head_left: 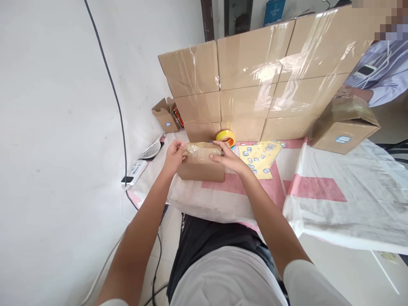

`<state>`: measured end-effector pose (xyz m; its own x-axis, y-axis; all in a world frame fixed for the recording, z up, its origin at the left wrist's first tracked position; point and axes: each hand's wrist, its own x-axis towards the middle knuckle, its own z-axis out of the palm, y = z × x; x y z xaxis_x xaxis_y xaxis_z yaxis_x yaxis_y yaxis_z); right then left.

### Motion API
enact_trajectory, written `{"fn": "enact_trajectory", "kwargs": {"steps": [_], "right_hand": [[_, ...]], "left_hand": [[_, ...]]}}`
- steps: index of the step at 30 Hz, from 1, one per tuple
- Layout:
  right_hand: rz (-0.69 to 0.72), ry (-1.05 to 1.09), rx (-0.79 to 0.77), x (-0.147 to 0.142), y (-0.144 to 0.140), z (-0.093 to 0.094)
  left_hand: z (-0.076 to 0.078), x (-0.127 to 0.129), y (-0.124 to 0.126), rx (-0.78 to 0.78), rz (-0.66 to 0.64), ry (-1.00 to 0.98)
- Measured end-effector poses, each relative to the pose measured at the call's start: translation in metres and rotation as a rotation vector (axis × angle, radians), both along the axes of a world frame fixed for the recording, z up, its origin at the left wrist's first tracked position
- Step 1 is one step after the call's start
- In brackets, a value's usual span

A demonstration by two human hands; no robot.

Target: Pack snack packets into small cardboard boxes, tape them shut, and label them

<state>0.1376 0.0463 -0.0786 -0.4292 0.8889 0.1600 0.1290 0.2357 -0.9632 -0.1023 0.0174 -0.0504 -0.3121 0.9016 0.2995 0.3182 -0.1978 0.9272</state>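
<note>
Small brown cardboard box [202,172] on the pink-and-white cloth-covered table [218,204]. Clear glossy tape [198,149] spans its top, seemingly laid but not fully smoothed at left. Left hand [176,154] pinches the tape's end; right hand [228,159] grips the box's right end. Behind: yellow tape roll [221,135].

One head-worn view, forward and down

Held box [201,172] was plain brown; tape roll [223,134] was yellow; sheet [261,166] was yellow, scattered with blue-edged white stickers [250,160]; cloth [191,195] was white with pink blocks [318,189].
</note>
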Motion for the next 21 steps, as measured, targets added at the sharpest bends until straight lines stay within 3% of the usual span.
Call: {"fn": "enact_trajectory", "kwargs": {"steps": [4, 6, 9, 11, 13, 16, 19, 21], "right_hand": [[-0.027, -0.009, 0.022, 0.002, 0.006, -0.004], [-0.115, 0.039, 0.09, 0.002, 0.004, 0.0], [-0.293, 0.195, 0.282, -0.009, -0.017, 0.018], [-0.249, 0.33, 0.277, -0.026, -0.042, 0.031], [-0.11, 0.434, 0.071, -0.046, -0.067, 0.041], [-0.124, 0.605, -0.191, -0.066, -0.088, 0.042], [-0.256, 0.648, -0.137, -0.063, -0.094, 0.03], [-0.238, 0.514, 0.025, -0.058, -0.104, 0.02]], "left_hand": [[0.033, -0.025, -0.005, 0.176, 0.156, -0.087], [0.05, -0.034, -0.016, 0.255, 0.199, -0.081], [0.057, -0.022, -0.04, 0.347, 0.213, -0.007], [0.046, 0.006, -0.058, 0.395, 0.202, 0.074], [0.027, 0.039, -0.074, 0.427, 0.16, 0.181], [-0.003, 0.073, -0.095, 0.41, 0.071, 0.381], [-0.022, 0.075, -0.105, 0.32, -0.121, 0.178], [-0.028, 0.069, -0.105, 0.298, -0.103, -0.081]]}}
